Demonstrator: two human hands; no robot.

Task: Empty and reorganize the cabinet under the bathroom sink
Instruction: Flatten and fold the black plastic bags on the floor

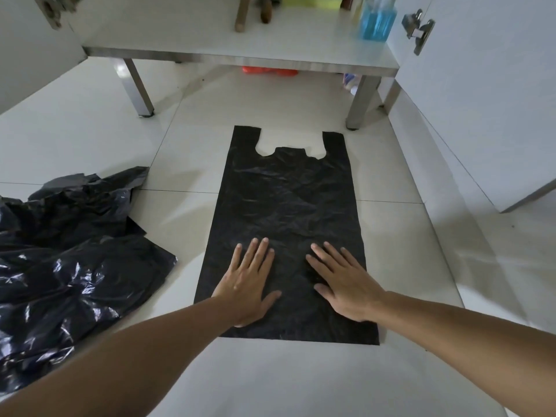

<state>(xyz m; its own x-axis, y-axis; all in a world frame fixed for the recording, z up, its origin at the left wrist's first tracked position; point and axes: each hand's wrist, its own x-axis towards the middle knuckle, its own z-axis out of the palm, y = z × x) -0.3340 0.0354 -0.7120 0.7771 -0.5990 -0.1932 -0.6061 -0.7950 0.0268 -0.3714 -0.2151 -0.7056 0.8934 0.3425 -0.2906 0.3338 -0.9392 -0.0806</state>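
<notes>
A black plastic carrier bag (285,200) lies spread flat on the white floor tiles, its two handles pointing toward the cabinet. My left hand (249,281) presses flat on the bag's lower left part, fingers straight. My right hand (346,284) presses flat on its lower right part, fingers straight too. The open cabinet's white floor shelf (210,34) stands at the top on metal legs. On it are a blue liquid bottle (376,19), a yellow sponge (313,1) and a wooden handle (242,13).
A crumpled heap of black plastic bags (66,260) lies on the floor at the left. Both cabinet doors stand open, the right one (481,100) with a metal hinge (418,28). Something orange (270,70) lies under the cabinet, a small bottle (350,81) beside its right leg.
</notes>
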